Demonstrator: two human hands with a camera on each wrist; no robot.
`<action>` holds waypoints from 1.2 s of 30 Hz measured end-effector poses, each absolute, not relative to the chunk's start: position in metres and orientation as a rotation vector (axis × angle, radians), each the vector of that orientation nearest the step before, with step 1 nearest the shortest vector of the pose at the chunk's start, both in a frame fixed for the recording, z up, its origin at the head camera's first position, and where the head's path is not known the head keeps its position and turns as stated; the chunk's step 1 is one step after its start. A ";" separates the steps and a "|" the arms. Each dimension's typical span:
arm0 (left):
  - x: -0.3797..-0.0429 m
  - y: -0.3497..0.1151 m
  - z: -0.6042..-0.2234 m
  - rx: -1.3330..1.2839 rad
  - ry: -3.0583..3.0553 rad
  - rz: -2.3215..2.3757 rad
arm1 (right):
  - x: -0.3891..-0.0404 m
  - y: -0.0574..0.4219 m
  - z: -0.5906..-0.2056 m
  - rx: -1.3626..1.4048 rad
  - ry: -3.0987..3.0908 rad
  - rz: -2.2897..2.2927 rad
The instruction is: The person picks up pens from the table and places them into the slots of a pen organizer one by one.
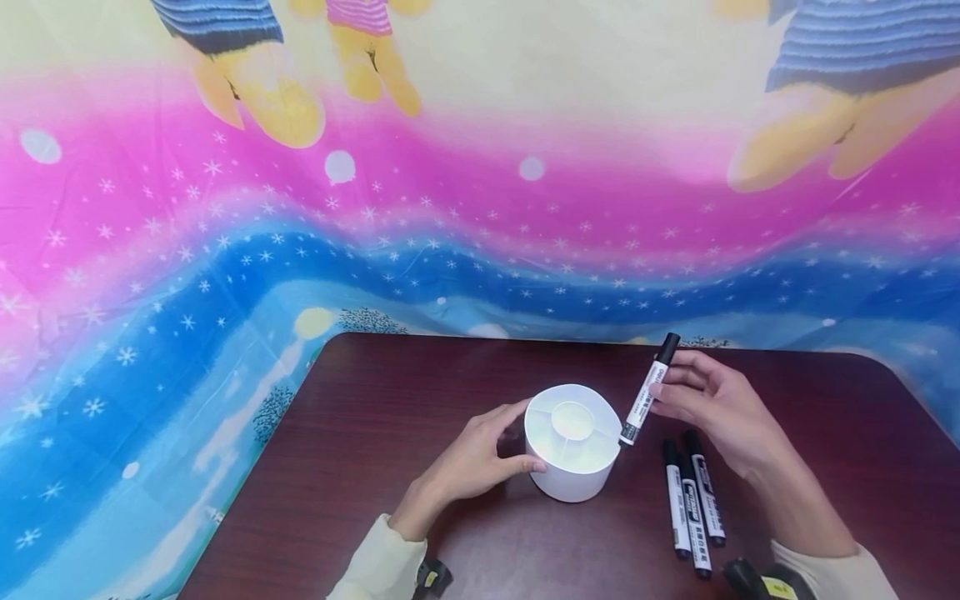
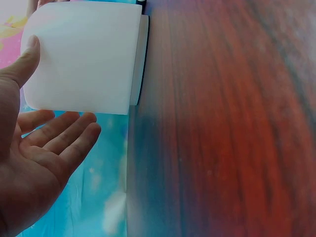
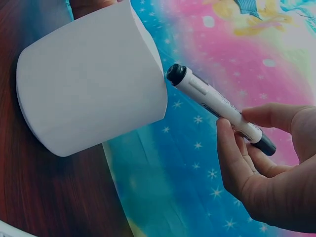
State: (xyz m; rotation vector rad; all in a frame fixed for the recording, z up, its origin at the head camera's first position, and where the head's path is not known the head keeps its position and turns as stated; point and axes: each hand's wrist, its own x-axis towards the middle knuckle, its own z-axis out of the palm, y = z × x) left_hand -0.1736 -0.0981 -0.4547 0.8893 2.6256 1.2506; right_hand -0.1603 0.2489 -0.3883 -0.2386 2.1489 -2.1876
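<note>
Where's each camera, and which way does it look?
Head: on the head, facing forward and down at the white divided organizer and markers; left hand, right hand and sleeves show.
Left wrist: on that wrist, facing the organizer; left hand shows.
Right wrist: on that wrist, facing the held marker and organizer; right hand shows, maybe left too.
Head and right wrist share organizer and marker.

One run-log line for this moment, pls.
left hand: holds white container | right hand: pinches tilted marker near container's rim | table: three loose markers
</note>
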 end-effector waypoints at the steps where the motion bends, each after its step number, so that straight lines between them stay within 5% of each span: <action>1: -0.174 -0.098 -0.455 0.885 2.625 1.251 | -0.161 0.248 -0.388 -0.239 2.148 -2.191; 36: -0.173 -0.098 -0.454 0.863 2.607 1.274 | -0.164 0.232 -0.392 -0.204 2.171 -2.185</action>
